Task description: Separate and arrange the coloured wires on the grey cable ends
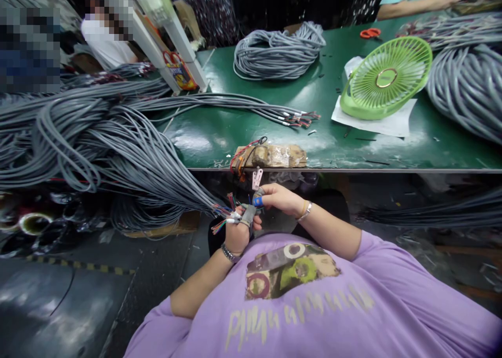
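Clamping grey cables (pixel 184 179) in the left hand (pixel 237 236); with the right hand (pixel 281 199) just beside, cannot tell if closed.

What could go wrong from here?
1. Snag: the grey cables overlap in a heap on the bench and drape over its edge; a tug could jerk the ends from the left hand.
2. Bent strands: thin coloured wires splay loose beside that hand and might get kinked.
3. Catching: red and black wires loop by the wooden block, just beyond the right hand.
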Demonstrator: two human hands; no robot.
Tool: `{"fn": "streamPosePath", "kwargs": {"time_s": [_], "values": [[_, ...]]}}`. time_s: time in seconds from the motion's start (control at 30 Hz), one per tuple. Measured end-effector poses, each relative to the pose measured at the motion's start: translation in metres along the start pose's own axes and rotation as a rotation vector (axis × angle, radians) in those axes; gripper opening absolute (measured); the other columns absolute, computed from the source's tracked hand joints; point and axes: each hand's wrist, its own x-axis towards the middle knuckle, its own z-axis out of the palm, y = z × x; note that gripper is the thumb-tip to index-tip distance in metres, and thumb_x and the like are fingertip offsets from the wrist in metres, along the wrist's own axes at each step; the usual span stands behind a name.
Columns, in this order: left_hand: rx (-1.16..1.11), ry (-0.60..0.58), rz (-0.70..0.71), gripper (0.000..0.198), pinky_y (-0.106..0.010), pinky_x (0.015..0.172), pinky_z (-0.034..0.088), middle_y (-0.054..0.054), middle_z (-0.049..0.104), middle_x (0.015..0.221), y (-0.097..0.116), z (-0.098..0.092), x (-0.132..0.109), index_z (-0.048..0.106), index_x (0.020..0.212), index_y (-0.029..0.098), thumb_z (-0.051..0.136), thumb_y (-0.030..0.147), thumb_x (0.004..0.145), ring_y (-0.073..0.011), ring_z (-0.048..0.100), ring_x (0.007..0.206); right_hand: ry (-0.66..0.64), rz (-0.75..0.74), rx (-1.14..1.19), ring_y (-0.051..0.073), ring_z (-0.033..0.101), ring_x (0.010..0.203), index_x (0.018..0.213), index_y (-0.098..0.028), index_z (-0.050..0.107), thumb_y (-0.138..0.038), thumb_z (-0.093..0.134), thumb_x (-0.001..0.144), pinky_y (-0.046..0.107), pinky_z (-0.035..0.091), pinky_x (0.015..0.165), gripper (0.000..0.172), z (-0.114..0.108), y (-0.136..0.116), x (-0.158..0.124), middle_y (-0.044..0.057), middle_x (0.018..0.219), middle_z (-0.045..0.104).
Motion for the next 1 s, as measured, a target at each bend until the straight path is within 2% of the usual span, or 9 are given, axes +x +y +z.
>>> {"fn": "streamPosePath", "kwargs": {"time_s": [0.13, 0.2, 0.27, 0.33, 0.47, 0.63, 0.83, 0.9, 1.0], "values": [[-0.091, -0.014, -0.034, 0.034, -0.02, 0.04, 0.046, -0.001, 0.065, 0.055, -0.001, 0.001, -0.002, 0.061, 0.07, 0.015, 0.065, 0.048, 0.076, -0.0105, 0.058, 0.039, 0.224, 0.03, 0.23, 0.006, 0.038, 0.047, 0.065, -0.015, 0.059, -0.028, 0.07, 0.06, 0.018, 0.033, 0.045, 0.018, -0.016, 0.007, 0.007, -0.005, 0.052, 0.049], [-0.113, -0.007, -0.039, 0.034, -0.02, 0.04, 0.046, 0.0, 0.065, 0.055, -0.001, 0.001, -0.002, 0.061, 0.073, 0.015, 0.065, 0.048, 0.076, -0.0104, 0.058, 0.04, 0.292, 0.021, 0.315, 0.005, 0.039, 0.047, 0.067, -0.015, 0.058, -0.027, 0.071, 0.062, 0.017, 0.035, 0.045, 0.018, -0.025, 0.008, 0.007, -0.005, 0.054, 0.048], [-0.123, 0.006, -0.042, 0.034, -0.019, 0.04, 0.046, 0.0, 0.065, 0.055, -0.001, 0.001, -0.002, 0.062, 0.074, 0.015, 0.065, 0.048, 0.077, -0.0103, 0.058, 0.04, 0.218, 0.055, 0.353, 0.006, 0.045, 0.051, 0.073, -0.015, 0.061, -0.027, 0.07, 0.066, 0.018, 0.04, 0.046, 0.016, -0.03, 0.008, 0.004, -0.003, 0.062, 0.055], [-0.123, 0.014, -0.04, 0.033, -0.02, 0.041, 0.046, 0.0, 0.065, 0.055, -0.001, 0.001, -0.002, 0.062, 0.072, 0.015, 0.065, 0.048, 0.077, -0.0105, 0.058, 0.04, 0.087, 0.112, 0.351, 0.008, 0.051, 0.056, 0.079, -0.015, 0.063, -0.03, 0.068, 0.07, 0.02, 0.045, 0.049, 0.018, -0.029, 0.006, -0.002, 0.001, 0.073, 0.061], [-0.055, 0.0, -0.02, 0.035, -0.021, 0.041, 0.046, -0.003, 0.066, 0.057, -0.001, 0.001, -0.002, 0.062, 0.066, 0.015, 0.064, 0.047, 0.077, -0.0114, 0.059, 0.041, -0.079, 0.131, 0.176, 0.009, 0.054, 0.061, 0.083, -0.014, 0.065, -0.037, 0.07, 0.072, 0.019, 0.046, 0.051, 0.026, -0.015, 0.002, -0.012, 0.004, 0.079, 0.064], [0.016, -0.036, -0.018, 0.033, -0.02, 0.042, 0.047, -0.002, 0.066, 0.055, 0.003, 0.001, -0.003, 0.061, 0.066, 0.016, 0.061, 0.045, 0.08, -0.0113, 0.06, 0.041, -0.062, 0.009, -0.001, 0.007, 0.047, 0.056, 0.074, -0.013, 0.062, -0.035, 0.075, 0.065, 0.019, 0.039, 0.052, 0.028, -0.005, 0.002, -0.007, -0.002, 0.063, 0.057], [0.049, -0.297, -0.193, 0.028, -0.023, 0.046, 0.051, -0.005, 0.068, 0.056, 0.01, -0.002, 0.001, 0.062, 0.068, 0.014, 0.067, 0.041, 0.074, -0.0148, 0.063, 0.045, -0.15, -0.152, -0.226, 0.011, 0.051, 0.063, 0.072, -0.011, 0.064, -0.032, 0.072, 0.068, 0.024, 0.042, 0.063, 0.022, -0.003, 0.002, -0.004, -0.001, 0.067, 0.061], [0.025, -0.307, -0.237, 0.029, -0.024, 0.045, 0.051, -0.005, 0.067, 0.054, 0.01, -0.002, 0.002, 0.061, 0.066, 0.014, 0.068, 0.041, 0.072, -0.0149, 0.062, 0.043, -0.131, -0.177, -0.219, 0.011, 0.053, 0.064, 0.073, -0.012, 0.064, -0.035, 0.072, 0.069, 0.025, 0.044, 0.065, 0.025, -0.001, 0.002, -0.005, 0.0, 0.068, 0.061], [-0.047, -0.219, -0.237, 0.032, -0.024, 0.043, 0.05, -0.004, 0.067, 0.054, 0.007, 0.0, 0.002, 0.061, 0.068, 0.014, 0.068, 0.045, 0.072, -0.0145, 0.061, 0.042, -0.033, -0.13, -0.08, 0.011, 0.054, 0.064, 0.077, -0.013, 0.063, -0.045, 0.071, 0.071, 0.024, 0.045, 0.063, 0.033, -0.002, 0.006, -0.007, 0.001, 0.07, 0.062]]}}
